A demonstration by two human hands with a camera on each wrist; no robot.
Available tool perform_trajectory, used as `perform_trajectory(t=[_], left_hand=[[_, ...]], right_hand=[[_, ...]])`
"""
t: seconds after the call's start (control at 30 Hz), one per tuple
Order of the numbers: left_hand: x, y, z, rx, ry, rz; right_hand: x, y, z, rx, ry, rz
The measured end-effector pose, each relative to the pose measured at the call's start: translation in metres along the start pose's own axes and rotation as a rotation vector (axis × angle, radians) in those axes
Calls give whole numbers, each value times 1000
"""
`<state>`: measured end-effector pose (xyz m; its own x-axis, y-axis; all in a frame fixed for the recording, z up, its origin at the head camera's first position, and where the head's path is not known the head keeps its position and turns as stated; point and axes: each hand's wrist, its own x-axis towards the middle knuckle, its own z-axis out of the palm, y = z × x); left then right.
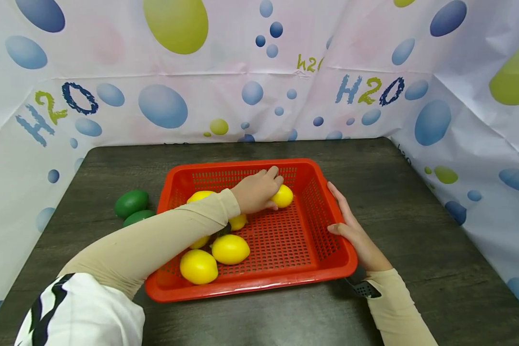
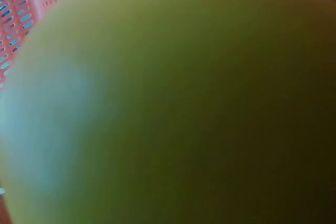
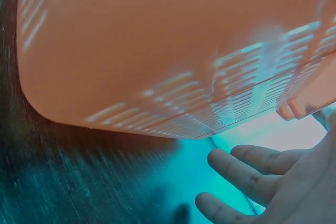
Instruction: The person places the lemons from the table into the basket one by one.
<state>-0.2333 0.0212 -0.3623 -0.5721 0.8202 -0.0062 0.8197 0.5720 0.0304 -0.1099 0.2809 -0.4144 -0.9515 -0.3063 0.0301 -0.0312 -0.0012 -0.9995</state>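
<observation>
My left hand (image 1: 258, 191) reaches across the red plastic basket (image 1: 281, 274) and holds a lemon (image 1: 283, 196) near its right side. In the left wrist view that lemon (image 2: 157, 98) fills nearly the whole picture, blurred. My right hand (image 1: 354, 230) grips the basket's right rim, the thumb over the edge and the other fingers outside. In the right wrist view these fingers (image 3: 247, 177) stretch below the basket's slotted outer wall (image 3: 131, 51). More lemons, such as one near the front (image 1: 199, 267) and another beside it (image 1: 231, 249), lie in the basket's left half, partly hidden by my left forearm.
Two green fruits, one whole in view (image 1: 131, 203) and one (image 1: 139, 217) partly hidden by my sleeve, lie on the dark wooden table (image 1: 415, 216) left of the basket. A patterned white sheet (image 1: 225, 110) hangs behind and along both sides. A black strap (image 1: 366, 289) circles my right wrist.
</observation>
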Motion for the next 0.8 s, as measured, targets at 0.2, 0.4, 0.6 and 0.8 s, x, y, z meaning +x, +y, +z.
perform_trajectory(t=[0.2, 0.4, 0.6, 0.8], left_hand=[[-1, 0, 2, 10, -4, 10], [0, 1, 3, 0, 3, 0], [1, 3, 5, -17, 21, 14], [1, 3, 6, -20, 18, 7]], right_hand=[[0, -1, 0, -6, 1, -2], [0, -1, 0, -12, 4, 2], [1, -1, 0, -10, 4, 11], [0, 0, 0, -7, 7, 14]])
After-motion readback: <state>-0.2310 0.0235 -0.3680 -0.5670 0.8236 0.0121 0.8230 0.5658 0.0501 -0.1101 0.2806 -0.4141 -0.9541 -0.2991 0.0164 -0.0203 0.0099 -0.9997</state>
